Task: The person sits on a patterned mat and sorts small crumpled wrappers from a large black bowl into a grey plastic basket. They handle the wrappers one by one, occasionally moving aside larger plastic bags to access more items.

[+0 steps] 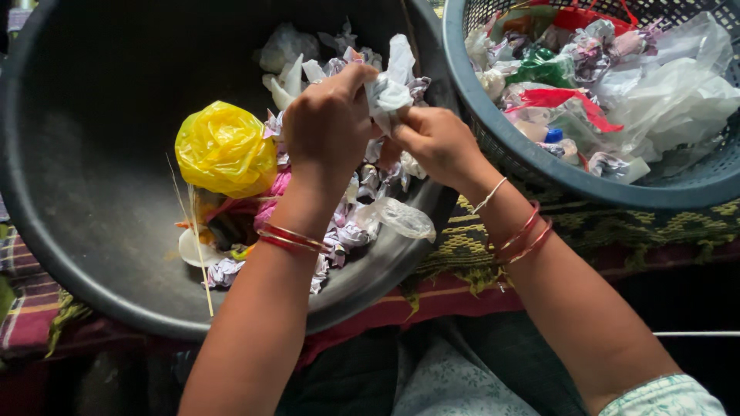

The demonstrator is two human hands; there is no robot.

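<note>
My left hand [327, 123] and my right hand [437, 144] meet above a big dark round tub [85, 192]. Between their fingertips they pinch a small crumpled white plastic wrapper [389, 86]. Both wrists wear red bangles. Under the hands the tub holds a heap of crumpled wrappers [347, 231], a balled-up yellow plastic bag [224, 149] to the left, a pink scrap and a clear plastic bag [399, 216].
A blue perforated basket [539, 166] at the upper right is filled with crumpled plastic bags and wrappers in white, red and green. Tub and basket rest on a patterned woven cloth [462, 246]. A thin stick [196, 246] lies in the tub.
</note>
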